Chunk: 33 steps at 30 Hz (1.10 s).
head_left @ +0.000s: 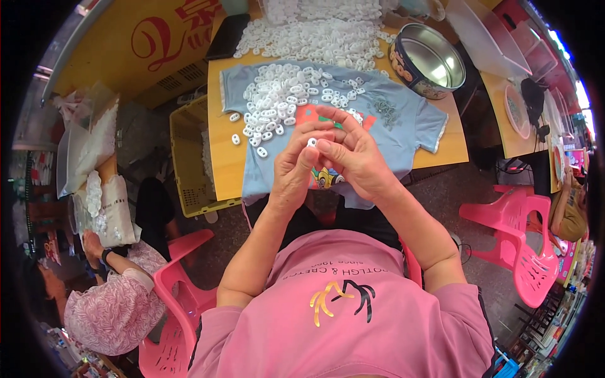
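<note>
Over a grey-blue T-shirt (416,113) spread on the table, my two hands meet at the thumbs. Between the thumb tips and fingers sits a small white plastic piece (312,143). My left hand (293,170) is closed around its left side. My right hand (356,160) pinches it from the right, with the index finger raised. Beyond my hands lies a pile of white oval two-holed plastic pieces (271,104). Right of that pile are a smaller group of white pieces (343,94) and a scatter of tiny grey parts (386,112), too small to name.
A larger heap of white pieces (309,41) covers the table's far side. A round metal tin (428,57) stands at the far right. A yellow crate (189,151) is left of the table. Pink chairs (513,239) stand either side; another person (116,309) sits at left.
</note>
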{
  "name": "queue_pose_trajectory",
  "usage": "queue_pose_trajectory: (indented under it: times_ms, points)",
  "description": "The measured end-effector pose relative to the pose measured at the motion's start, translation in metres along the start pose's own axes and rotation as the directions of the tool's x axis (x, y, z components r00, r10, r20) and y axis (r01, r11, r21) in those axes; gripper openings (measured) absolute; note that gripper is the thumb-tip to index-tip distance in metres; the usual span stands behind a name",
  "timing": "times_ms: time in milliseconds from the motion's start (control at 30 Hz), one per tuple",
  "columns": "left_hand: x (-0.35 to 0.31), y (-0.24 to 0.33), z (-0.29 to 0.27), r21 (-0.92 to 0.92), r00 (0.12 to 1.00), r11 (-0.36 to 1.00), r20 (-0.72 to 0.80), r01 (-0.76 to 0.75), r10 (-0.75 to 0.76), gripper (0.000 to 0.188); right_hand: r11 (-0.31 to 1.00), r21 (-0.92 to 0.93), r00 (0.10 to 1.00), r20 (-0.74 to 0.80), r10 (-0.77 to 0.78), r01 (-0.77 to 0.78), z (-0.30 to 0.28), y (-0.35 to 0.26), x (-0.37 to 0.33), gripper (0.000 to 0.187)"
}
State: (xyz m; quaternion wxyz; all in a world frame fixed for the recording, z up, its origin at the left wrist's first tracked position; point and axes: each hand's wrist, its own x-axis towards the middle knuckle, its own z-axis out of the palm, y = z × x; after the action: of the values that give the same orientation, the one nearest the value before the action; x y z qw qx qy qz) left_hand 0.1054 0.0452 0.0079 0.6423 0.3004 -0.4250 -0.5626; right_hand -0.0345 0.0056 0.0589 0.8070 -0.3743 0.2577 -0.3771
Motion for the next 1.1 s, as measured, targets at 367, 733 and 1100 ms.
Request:
queue_pose_trajectory:
  times_ms: [367,733,1100]
  points:
    - [-0.015,0.011,-0.002,-0.149,0.997,0.986,-0.056,-0.069,0.062,0.026,0.992,-0.064,0.992,0.075,-0.102,0.107,0.013,0.023,-0.003,0.064]
    - [-0.02,0.085,-0.132,0.571,0.755,0.815,-0.577,0.099,0.312,0.027,0.435,-0.877,0.919,0.017,-0.394,0.203,-0.061,-0.006,0.036,0.02]
    - [-0.068,0.027,-0.287,0.733,0.671,0.432,-0.669,0.525,0.32,0.066,-0.235,-0.953,0.794,0.292,-0.533,0.193,-0.066,0.003,0.103,0.01]
